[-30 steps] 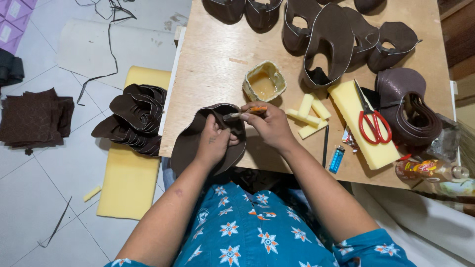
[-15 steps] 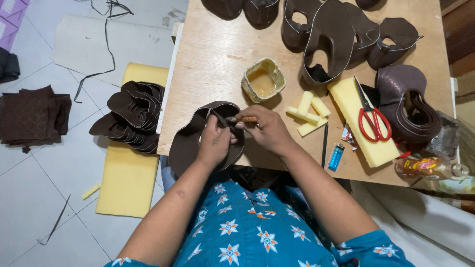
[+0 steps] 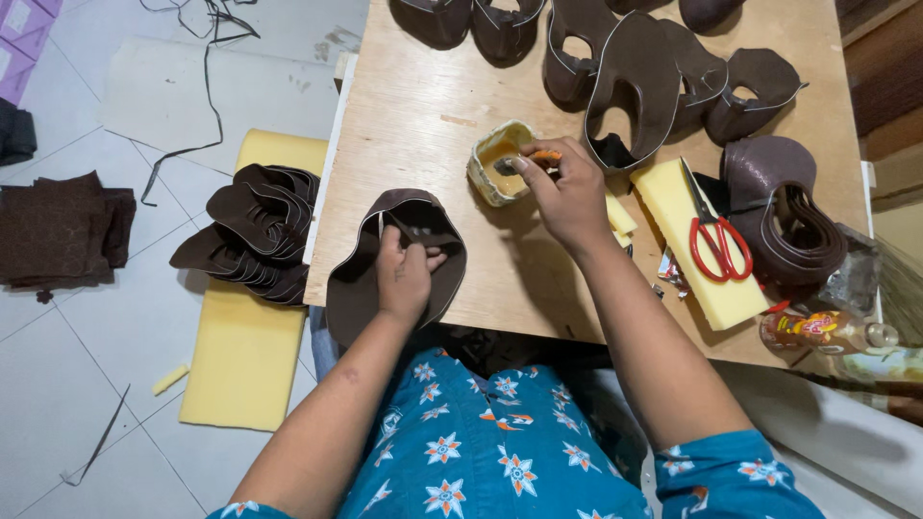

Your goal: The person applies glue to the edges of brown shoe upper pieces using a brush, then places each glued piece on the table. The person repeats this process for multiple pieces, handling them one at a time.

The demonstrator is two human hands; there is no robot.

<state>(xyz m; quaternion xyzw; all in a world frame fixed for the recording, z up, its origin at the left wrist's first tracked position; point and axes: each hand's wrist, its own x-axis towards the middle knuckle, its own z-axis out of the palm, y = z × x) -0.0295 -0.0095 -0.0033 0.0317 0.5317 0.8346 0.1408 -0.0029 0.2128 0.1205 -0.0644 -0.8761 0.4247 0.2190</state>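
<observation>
Here the left hand (image 3: 404, 274) pinches a curved brown leather piece (image 3: 361, 279); the right hand's (image 3: 567, 197) grip holds a brush (image 3: 538, 159) in the glue tub (image 3: 497, 163).

A: Is the light good?
B: Bright and even, soft overhead light. The wooden table (image 3: 423, 125) shows a mild sheen, no harsh glare.
A: Shadows?
B: Soft ones fall toward the person under the right hand (image 3: 567, 197) and its forearm.
A: Sharpness?
B: Mostly crisp. Straight lines bow slightly at the edges, and the white floor tiles (image 3: 67, 365) look a little washed out.
</observation>
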